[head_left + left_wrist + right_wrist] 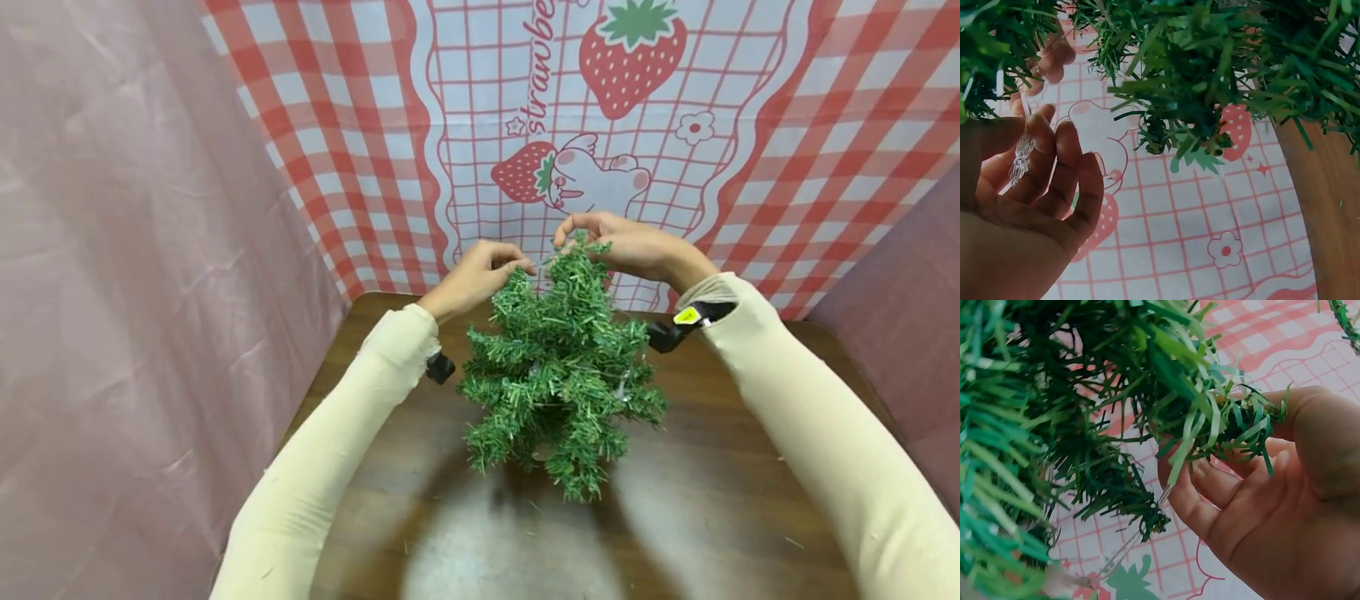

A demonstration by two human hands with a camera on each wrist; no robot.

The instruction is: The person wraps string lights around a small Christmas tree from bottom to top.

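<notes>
A small green artificial Christmas tree point(562, 358) stands on the table between both hands. Behind its upper left side, my left hand point(480, 271) pinches a thin clear light string between thumb and fingertips. In the left wrist view, a clear, crystal-like piece of that light string point(1022, 156) hangs against the fingers. My right hand point(626, 246) is at the treetop, its curled fingers pinching the string beside a branch tip; foliage hides part of the grip. The right wrist view shows clear wire point(1119, 553) running past a branch from those fingers.
The brown wooden table point(450, 533) carries a few loose green needles. A red-and-white checked strawberry cloth point(360, 150) hangs behind it, with pink curtains point(135, 250) at the sides. A clear piece point(622, 387) sits among the right branches.
</notes>
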